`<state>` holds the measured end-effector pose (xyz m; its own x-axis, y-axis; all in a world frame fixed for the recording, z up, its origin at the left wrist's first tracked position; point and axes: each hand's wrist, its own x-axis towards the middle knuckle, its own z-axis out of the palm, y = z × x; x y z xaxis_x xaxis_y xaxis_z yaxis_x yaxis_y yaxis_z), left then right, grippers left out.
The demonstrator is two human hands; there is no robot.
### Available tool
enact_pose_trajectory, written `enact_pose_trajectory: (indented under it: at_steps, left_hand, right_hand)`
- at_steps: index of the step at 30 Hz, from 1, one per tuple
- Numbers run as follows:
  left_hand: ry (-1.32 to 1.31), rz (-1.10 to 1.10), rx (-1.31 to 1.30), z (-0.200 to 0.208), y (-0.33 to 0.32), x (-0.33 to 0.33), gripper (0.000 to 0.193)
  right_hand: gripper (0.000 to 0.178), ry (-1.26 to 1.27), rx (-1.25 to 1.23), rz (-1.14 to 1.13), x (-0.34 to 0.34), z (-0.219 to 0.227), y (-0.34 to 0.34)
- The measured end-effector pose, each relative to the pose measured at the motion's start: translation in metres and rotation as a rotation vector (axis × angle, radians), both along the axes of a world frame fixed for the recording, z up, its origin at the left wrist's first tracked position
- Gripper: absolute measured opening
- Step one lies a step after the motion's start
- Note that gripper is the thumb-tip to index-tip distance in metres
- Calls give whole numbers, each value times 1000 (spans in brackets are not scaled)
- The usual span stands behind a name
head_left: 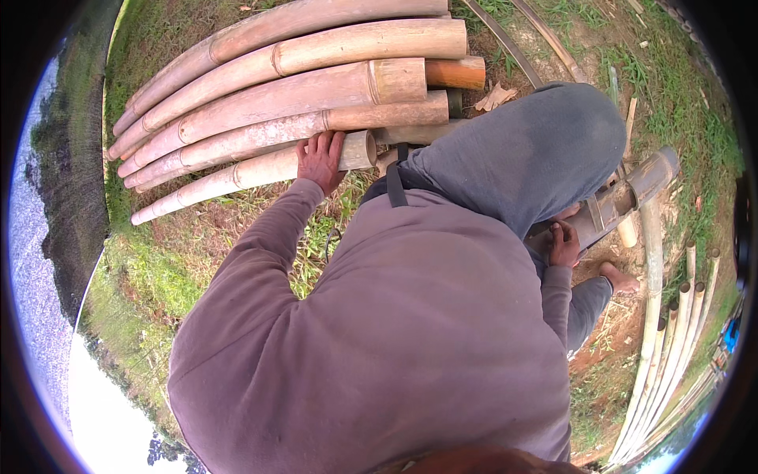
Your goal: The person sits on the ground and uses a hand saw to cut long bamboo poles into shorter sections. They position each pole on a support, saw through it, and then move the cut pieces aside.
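Note:
My left hand (321, 162) rests on the nearest bamboo pole (260, 172) of a stack, close to its cut hollow end. Its fingers lie apart across the top of the pole. Beside my bent right knee, my right hand (564, 243) is closed, with its fingers curled at the edge of a thick bamboo piece (654, 175). What those fingers hold, if anything, I cannot make out. An opening is cut in the upper side of this piece, and my leg covers part of it.
More large bamboo poles (316, 89) lie side by side at the upper left. Slimmer poles (659, 371) stretch along the lower right. Bamboo strips (505, 43) lie on the ground beyond my knee. A bare foot (621, 279) stands on the soil, with grass (655, 95) around.

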<state>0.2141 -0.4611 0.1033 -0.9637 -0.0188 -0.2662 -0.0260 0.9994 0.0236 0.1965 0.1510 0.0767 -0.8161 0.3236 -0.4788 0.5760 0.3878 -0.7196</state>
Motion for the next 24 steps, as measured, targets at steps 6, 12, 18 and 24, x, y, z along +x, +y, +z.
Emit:
enact_pose_trajectory:
  at_steps: [6,12,18,24]
  left_hand:
    - [-110,336,-125,-38,-4,77,100]
    - [83,1442,231,-80,24,24,114]
    - [303,1166,383,-80,23,8,97]
    - [486,424,943,11,52,-98,38]
  right_hand:
    - [38,99,231,180,7,-24,12]
    - [34,140,345,223,11,-27,11]
    - [29,116,206,-3,7,-3,-23]
    - [32,146,162,-270,17,6,-25]
